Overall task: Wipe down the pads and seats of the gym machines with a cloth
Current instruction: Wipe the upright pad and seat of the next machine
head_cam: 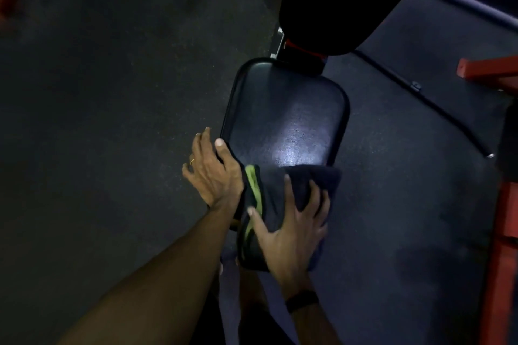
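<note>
Right hand (291,232) presses cloth (283,199) on seat (288,117)

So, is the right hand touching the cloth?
Touching. The head view shows the right hand lying flat with spread fingers directly on the dark cloth over the seat.

Both forearms bare, no sleeves in view. Left hand (212,171): thin gold ring (192,161) on one finger, just below knuckle. Right hand (291,228): dark band (302,300) round wrist, well back from fingers (288,186). Nails short.
</note>
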A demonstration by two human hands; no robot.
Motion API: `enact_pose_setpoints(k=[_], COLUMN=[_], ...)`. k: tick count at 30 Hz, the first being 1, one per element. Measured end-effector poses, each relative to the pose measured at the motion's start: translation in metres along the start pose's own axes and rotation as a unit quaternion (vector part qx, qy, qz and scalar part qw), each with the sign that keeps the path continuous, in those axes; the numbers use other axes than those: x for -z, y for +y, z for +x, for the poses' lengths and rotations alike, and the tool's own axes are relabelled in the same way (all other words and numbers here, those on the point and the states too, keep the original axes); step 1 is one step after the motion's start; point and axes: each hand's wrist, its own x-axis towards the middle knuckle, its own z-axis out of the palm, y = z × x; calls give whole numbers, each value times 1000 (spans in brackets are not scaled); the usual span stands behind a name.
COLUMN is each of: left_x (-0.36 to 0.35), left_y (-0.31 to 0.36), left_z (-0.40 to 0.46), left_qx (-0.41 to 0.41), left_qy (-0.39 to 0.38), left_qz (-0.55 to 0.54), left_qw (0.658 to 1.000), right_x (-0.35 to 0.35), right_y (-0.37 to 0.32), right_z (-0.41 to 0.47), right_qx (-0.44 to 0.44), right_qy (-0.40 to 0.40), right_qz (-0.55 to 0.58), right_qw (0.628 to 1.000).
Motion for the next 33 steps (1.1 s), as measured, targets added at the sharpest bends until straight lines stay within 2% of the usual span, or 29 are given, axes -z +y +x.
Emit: enact_pose_setpoints(k=[2,6,9,11,13,15,17,19,21,23,25,27,29,31,33], left_x=[-1,-1,-1,-1,0,-2,-3,-2,-2,-2,-2,-2,-2,-3,-3], left_y=[1,0,-1,0,-1,0,1,0,0,1,2,1,2,1,0], left_z=[-2,0,-1,-2,-3,-1,-3,-2,-1,-2,-2,-2,-2,0,-1], left_qx=[-4,-2,-9,-11,-14,-11,-12,-16,-15,-17,-19,-20,-17,-12,-12], left_qy=[-4,-5,-9,-8,-9,-6,-6,-5,-2,-2,2,-1,-2,4,8], left_qz=[8,22,26,29,36,46,56,57,57,60,64,62,61,64,61], left_qw=[1000,1000,1000,999,999,999,998,998,998,998,998,998,998,998,998], right_x=[-2,9,18,14,10,0,-5,-3,6,12,16,13,8,4,-4], right_y=[5,4,4,12,15,17,16,15,11,9,4,4,4,3,5], right_z=[14,174,260,227,126,21,-5,51,145,235,264,217,114,17,8], right_qx=[-14,-74,-110,-49,-7,-25,-45,-55,-47,-87,-87,-35,6,47,81], right_qy=[-4,44,42,68,105,76,59,49,76,62,39,54,59,26,19], right_qz=[34,145,145,130,146,151,159,160,153,139,122,62,27,19,12], right_qw=[999,986,982,988,984,985,984,984,984,985,988,996,998,998,996])
